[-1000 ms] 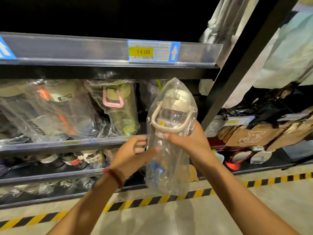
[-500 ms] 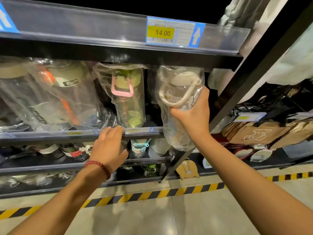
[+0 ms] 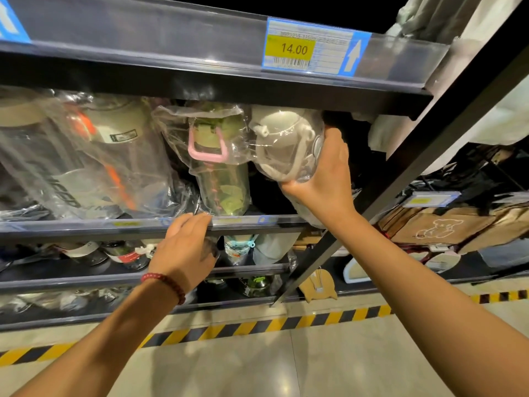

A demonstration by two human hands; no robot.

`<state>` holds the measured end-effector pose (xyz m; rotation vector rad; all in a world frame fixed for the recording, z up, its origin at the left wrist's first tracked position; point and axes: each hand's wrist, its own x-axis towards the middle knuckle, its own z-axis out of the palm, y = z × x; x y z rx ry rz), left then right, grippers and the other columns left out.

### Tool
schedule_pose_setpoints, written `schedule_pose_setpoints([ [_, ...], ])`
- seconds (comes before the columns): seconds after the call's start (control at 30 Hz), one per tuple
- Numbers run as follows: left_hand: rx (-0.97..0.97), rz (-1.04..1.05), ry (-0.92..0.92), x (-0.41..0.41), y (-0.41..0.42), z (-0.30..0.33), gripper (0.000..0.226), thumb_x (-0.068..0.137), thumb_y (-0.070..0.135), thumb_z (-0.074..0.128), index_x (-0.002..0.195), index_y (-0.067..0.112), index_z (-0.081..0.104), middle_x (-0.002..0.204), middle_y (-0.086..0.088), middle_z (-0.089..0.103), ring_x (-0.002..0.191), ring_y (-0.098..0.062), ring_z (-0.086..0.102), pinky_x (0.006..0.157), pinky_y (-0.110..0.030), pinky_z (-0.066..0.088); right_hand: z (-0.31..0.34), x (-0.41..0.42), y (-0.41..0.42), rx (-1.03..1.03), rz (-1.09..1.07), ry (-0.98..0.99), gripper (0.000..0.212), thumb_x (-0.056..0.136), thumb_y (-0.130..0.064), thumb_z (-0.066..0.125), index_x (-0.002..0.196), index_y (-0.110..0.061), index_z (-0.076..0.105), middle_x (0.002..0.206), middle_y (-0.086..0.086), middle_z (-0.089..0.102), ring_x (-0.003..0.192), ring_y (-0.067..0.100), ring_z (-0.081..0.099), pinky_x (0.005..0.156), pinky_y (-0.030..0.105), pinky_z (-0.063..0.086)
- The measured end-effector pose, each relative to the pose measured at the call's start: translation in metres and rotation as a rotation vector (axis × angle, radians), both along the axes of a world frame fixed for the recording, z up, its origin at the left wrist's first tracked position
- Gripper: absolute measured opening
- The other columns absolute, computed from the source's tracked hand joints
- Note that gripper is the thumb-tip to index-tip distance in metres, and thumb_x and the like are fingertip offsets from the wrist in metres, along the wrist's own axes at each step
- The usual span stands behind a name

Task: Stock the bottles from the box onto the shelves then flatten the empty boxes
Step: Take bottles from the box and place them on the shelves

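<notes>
A cream-lidded clear bottle in a plastic bag (image 3: pixel 282 141) is tilted in the shelf opening, its top under the upper shelf rail. My right hand (image 3: pixel 323 179) grips its right side and base. Beside it on the left stands a bagged green bottle with a pink handle (image 3: pixel 217 164). My left hand (image 3: pixel 186 250) rests with fingers spread on the front rail of the middle shelf (image 3: pixel 86 226), holding nothing. No box is in view.
Large bagged bottles with orange straps (image 3: pixel 94 161) fill the left of the shelf. A 14.00 price tag (image 3: pixel 292 48) sits on the upper rail. Smaller bottles (image 3: pixel 240 247) lie on lower shelves. A black upright (image 3: pixel 400 167) slants at right, with brown bags (image 3: pixel 435 227) beyond.
My right hand has lifted the bagged bottle from chest height into the shelf opening beside the green bottle. My left hand let go of it and moved onto the shelf rail.
</notes>
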<state>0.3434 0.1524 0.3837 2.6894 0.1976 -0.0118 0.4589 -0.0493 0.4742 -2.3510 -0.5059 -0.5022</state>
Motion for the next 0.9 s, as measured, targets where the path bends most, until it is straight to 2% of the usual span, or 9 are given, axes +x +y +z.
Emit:
schedule_pose_setpoints([
  [0.17,-0.026,0.02,-0.02,0.003,-0.001,0.004,0.049,0.084,0.019,0.058,0.13,0.02,0.043,0.131,0.003,0.047,0.13,-0.018,0.029,0.108,-0.033,0.03,-0.008,0.007,-0.008,0.085,0.023,0.067,0.07,0.058,-0.025,0.088,0.102,-0.015,0.034,0.105,0.004,0.043,0.102,0.024,0.047,0.075,0.029,0.048],
  [0.3,-0.029,0.025,-0.021,0.004,-0.003,0.005,0.05,0.085,0.02,0.058,0.133,0.019,0.042,0.134,0.003,0.046,0.131,-0.018,0.027,0.108,-0.031,0.027,-0.018,0.013,-0.011,0.144,-0.002,0.093,0.072,0.058,-0.03,0.088,0.102,-0.02,0.031,0.109,0.004,0.048,0.104,0.02,0.052,0.08,0.032,0.054],
  [0.37,-0.034,0.032,-0.007,0.003,-0.003,0.004,0.054,0.086,0.019,0.057,0.136,0.019,0.039,0.139,0.003,0.042,0.134,-0.017,0.023,0.109,-0.031,0.026,-0.02,0.016,-0.011,0.196,-0.014,0.129,0.07,0.061,-0.026,0.087,0.105,-0.017,0.034,0.111,0.003,0.05,0.105,0.016,0.053,0.083,0.024,0.052],
  [0.43,-0.043,0.042,-0.012,0.004,-0.003,0.003,0.055,0.086,0.019,0.056,0.137,0.019,0.038,0.139,0.003,0.041,0.135,-0.015,0.022,0.11,-0.03,0.025,-0.022,0.019,-0.011,0.264,-0.029,0.19,0.07,0.064,-0.022,0.085,0.113,-0.009,0.038,0.111,0.002,0.051,0.103,0.013,0.053,0.079,0.01,0.047],
  [0.53,-0.044,0.048,-0.026,0.004,-0.003,0.001,0.054,0.085,0.019,0.058,0.136,0.019,0.04,0.138,0.003,0.042,0.134,-0.015,0.022,0.109,-0.029,0.025,-0.026,0.025,-0.01,0.307,-0.054,0.28,0.066,0.068,-0.02,0.083,0.113,-0.003,0.039,0.098,-0.006,0.048,0.095,0.01,0.051,0.072,0.003,0.043],
  [0.63,-0.039,0.042,-0.04,0.004,-0.003,-0.001,0.053,0.084,0.018,0.06,0.134,0.019,0.042,0.136,0.002,0.045,0.133,-0.016,0.024,0.108,-0.029,0.026,-0.027,0.029,-0.012,0.311,-0.053,0.335,0.058,0.069,-0.018,0.082,0.107,-0.003,0.04,0.095,-0.003,0.048,0.091,0.011,0.05,0.068,0.008,0.044],
  [0.77,-0.036,0.038,-0.063,0.004,-0.002,-0.005,0.051,0.083,0.018,0.061,0.131,0.018,0.045,0.133,0.002,0.047,0.131,-0.016,0.027,0.108,-0.028,0.026,-0.025,0.03,-0.013,0.301,-0.022,0.393,0.058,0.071,-0.019,0.081,0.107,-0.005,0.038,0.108,0.009,0.05,0.095,0.013,0.05,0.082,0.025,0.049],
  [0.9,-0.033,0.02,-0.08,0.002,-0.003,-0.005,0.052,0.082,0.016,0.063,0.131,0.016,0.045,0.134,0.002,0.047,0.132,-0.018,0.027,0.108,-0.028,0.025,-0.031,0.025,-0.01,0.353,0.028,0.381,0.06,0.075,-0.017,0.079,0.107,-0.013,0.027,0.108,-0.009,0.044,0.099,0.003,0.05,0.088,0.02,0.051],
])
